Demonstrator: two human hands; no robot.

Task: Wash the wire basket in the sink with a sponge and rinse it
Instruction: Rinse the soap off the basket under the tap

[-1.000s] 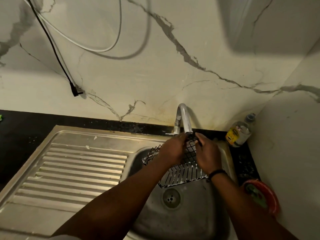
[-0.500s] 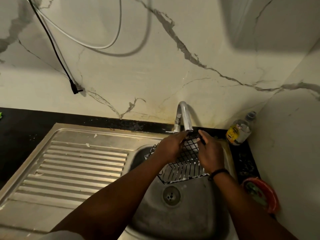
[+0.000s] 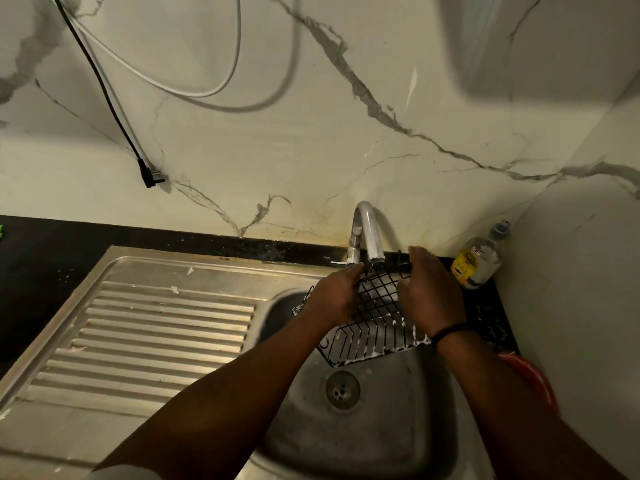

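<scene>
The wire basket [image 3: 372, 322] is gripped at both ends by the left hand [image 3: 334, 297] and right hand [image 3: 427, 296] beneath the tap [image 3: 369, 237] over the sink [image 3: 346, 441] — it is best tilted and turned slowly so the foam is flushed from every wire.

wire basket [image 3: 372, 327] over sink [image 3: 363, 427], under tap [image 3: 369, 233], bottle [image 3: 479, 261] right

Faucet [image 3: 370, 237] seemingly just above basket [image 3: 374, 327]
</scene>
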